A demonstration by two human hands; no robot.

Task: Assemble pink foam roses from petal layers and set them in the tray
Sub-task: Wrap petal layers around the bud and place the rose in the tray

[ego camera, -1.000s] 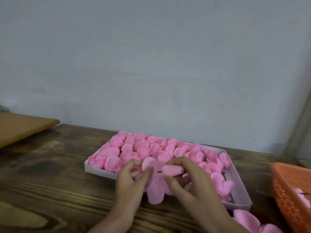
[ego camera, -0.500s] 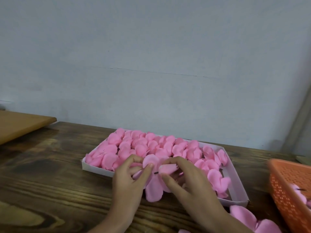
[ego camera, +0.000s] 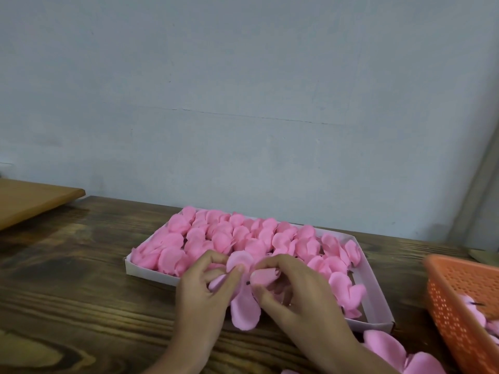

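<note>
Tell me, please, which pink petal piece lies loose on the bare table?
The petal layer at near right, between white tray and orange basket; others are in containers or held.

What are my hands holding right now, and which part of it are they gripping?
One pink foam rose, over the near edge of the tray. The left hand pinches petals on its left side; the right hand pinches the rolled petal by its centre.

Right hand (ego camera: 294, 295) nudged rolled bud (ego camera: 263, 275) closer to left hand (ego camera: 202, 290) thumb, seemingly deeper into petal layer (ego camera: 244, 309).
</note>
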